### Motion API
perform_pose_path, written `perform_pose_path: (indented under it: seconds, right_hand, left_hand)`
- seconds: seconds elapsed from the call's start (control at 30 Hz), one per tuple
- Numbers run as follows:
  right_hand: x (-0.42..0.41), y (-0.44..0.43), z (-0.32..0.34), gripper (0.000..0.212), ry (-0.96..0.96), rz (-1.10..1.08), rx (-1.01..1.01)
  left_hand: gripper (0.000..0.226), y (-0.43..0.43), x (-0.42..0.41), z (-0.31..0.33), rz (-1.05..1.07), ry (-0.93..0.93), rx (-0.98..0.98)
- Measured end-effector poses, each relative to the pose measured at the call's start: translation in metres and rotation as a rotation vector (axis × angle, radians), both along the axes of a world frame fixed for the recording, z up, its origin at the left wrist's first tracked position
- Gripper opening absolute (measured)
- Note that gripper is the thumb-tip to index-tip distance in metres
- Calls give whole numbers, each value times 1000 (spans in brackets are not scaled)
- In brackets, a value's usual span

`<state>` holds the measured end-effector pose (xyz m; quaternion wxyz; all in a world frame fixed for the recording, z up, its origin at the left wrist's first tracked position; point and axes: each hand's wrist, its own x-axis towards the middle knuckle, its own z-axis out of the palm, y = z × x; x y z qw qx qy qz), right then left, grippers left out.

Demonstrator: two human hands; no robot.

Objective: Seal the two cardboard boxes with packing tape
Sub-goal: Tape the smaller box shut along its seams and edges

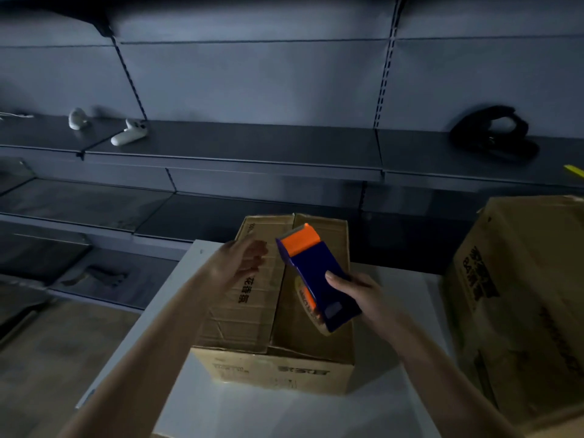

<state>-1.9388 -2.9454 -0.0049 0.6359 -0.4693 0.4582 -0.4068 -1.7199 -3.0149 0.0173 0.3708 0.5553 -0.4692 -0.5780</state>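
A white controller point(129, 136) and a black object point(494, 134) lie well apart on a grey shelf point(252, 143).

Two cardboard boxes point(275, 311) point(521, 295), one tape dispenser point(319, 279), two white controllers point(129, 134) point(77, 118), and one black object point(496, 134), possibly a headset strap.

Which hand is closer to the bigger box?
Right. The right hand, gripping the tape dispenser, is left of the bigger box; the left hand is over the small box, farther left.
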Motion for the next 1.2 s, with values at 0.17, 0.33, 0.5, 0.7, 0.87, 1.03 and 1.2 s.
perform_pose_path:
  seconds: [0.17, 0.33, 0.5, 0.7, 0.87, 1.03, 1.2]
  right_hand:
    - [-3, 1, -5, 30, -23, 102, 21]
    - [-14, -1, -8, 37, -44, 123, 44]
    - [-19, 1, -11, 43, -52, 122, 78]
    - [-20, 0, -15, 51, -41, 121, 91]
    - [-19, 2, -17, 48, -5, 99, 80]
    - [-21, 5, -18, 40, 17, 115, 71]
    - [-15, 6, -16, 34, 4, 170, 68]
  left_hand:
    - [32, -13, -12, 20, -264, 58, 222]
    - [26, -12, -10, 22, -398, 64, 189]
    - [25, -11, -14, 21, -384, 7, 140]
    - [32, -11, -16, 22, -349, -69, 188]
    - [12, -12, -12, 22, -333, -71, 182]
    - [10, -14, -12, 14, -372, -171, 199]
    - [13, -18, -15, 2, -305, -210, 163]
